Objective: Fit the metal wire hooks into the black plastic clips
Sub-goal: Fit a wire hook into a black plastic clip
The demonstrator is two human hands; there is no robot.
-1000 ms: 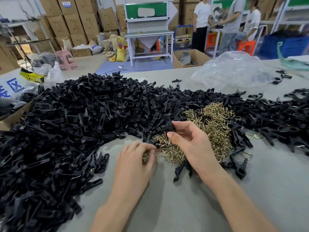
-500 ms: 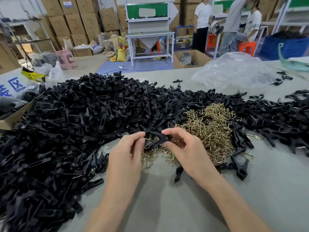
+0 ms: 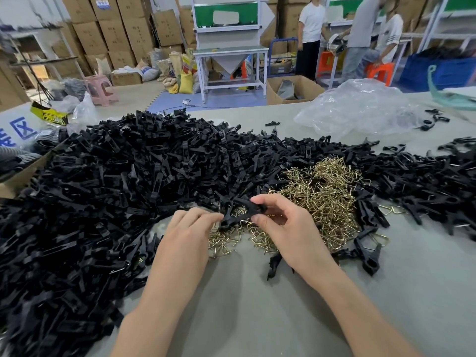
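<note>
The right hand pinches the upper end of a black plastic clip. The left hand pinches its lower end, just above the wire hooks heaped on the surface.

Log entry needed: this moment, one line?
right hand pinches black plastic clip | left hand holds its lower end | gold metal wire hooks heaped beneath
</note>
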